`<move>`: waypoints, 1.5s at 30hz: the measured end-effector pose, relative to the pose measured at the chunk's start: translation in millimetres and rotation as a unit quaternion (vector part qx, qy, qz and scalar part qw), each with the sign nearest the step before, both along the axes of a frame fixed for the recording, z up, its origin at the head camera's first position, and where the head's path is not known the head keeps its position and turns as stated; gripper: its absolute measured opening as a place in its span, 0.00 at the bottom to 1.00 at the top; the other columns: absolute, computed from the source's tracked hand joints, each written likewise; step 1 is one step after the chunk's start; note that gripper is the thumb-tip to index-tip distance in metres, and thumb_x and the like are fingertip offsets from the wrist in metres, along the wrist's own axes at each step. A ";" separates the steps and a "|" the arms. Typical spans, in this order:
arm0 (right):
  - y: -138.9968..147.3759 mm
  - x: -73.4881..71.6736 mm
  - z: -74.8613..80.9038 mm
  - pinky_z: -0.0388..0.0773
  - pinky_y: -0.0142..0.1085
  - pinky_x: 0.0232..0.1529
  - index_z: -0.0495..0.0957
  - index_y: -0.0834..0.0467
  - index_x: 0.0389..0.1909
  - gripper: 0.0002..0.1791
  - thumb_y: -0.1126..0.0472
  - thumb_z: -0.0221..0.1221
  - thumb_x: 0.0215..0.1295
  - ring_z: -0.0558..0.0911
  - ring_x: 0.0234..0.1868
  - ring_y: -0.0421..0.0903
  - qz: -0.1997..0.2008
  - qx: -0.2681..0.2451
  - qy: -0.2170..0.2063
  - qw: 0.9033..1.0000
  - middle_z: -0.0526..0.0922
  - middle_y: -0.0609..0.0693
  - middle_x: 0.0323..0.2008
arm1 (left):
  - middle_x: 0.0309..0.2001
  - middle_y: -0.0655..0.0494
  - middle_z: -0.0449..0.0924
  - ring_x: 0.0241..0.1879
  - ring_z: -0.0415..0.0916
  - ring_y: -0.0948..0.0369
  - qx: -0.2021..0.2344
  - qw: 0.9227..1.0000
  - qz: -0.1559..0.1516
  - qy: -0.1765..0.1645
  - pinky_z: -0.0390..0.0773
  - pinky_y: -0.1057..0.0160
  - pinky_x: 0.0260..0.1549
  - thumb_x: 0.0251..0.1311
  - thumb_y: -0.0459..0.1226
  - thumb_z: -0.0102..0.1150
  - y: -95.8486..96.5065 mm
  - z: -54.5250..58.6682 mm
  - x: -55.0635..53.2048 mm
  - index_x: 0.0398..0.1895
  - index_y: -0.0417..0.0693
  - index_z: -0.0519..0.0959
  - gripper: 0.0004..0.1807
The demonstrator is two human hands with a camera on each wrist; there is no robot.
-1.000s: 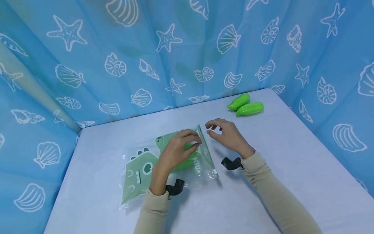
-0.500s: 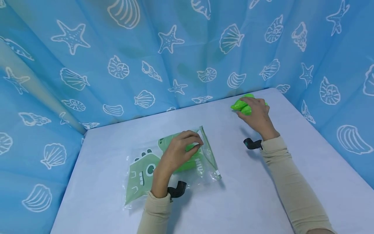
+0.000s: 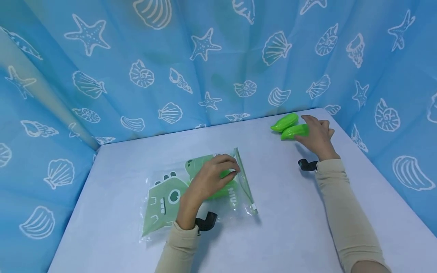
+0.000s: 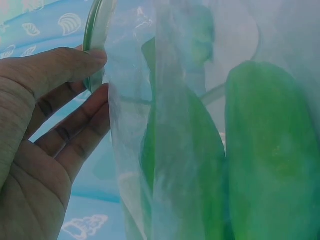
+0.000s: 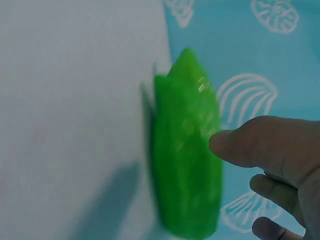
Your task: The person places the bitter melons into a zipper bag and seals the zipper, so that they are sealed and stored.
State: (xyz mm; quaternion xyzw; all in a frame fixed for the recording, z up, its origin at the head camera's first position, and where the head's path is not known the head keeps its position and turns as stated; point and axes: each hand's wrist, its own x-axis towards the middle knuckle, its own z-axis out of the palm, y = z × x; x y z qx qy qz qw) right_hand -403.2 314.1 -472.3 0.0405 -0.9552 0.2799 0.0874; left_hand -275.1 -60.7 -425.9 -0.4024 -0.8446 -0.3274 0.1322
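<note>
A clear zip bag (image 3: 160,204) printed with green cartoon monsters lies on the table; the left hand (image 3: 211,176) pinches its open edge near the zip strip (image 4: 95,45). Inside the bag show long green gourd-like pieces (image 4: 272,150). Two bright green, ridged toy gourds lie side by side at the back right, a rear one (image 3: 285,122) and a front one (image 3: 294,131). The right hand (image 3: 317,136) is at the right end of the front gourd, thumb and forefinger spread on either side. In the right wrist view the thumb (image 5: 240,147) overlaps the gourd's edge.
The white table (image 3: 273,235) has its far edge just behind the gourds. A blue curtain (image 3: 191,57) with white shells and starfish stands around the back and sides. A white slider (image 3: 253,206) sits at the near end of the bag's zip.
The right hand has reached from beside the bag to the gourds, first over both, then shifted right to the front one's end. The left hand stays at the bag.
</note>
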 end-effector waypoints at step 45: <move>2.4 38.0 9.6 0.52 0.64 0.56 0.77 0.64 0.60 0.26 0.60 0.68 0.63 0.63 0.61 0.65 -0.014 -0.026 0.059 0.998 0.71 0.64 0.58 | 0.46 0.55 0.81 0.47 0.77 0.61 -0.011 1.000 0.010 0.001 0.78 0.67 0.47 0.62 0.28 0.67 -1.2 -3.6 -1.8 0.38 0.46 0.87 0.06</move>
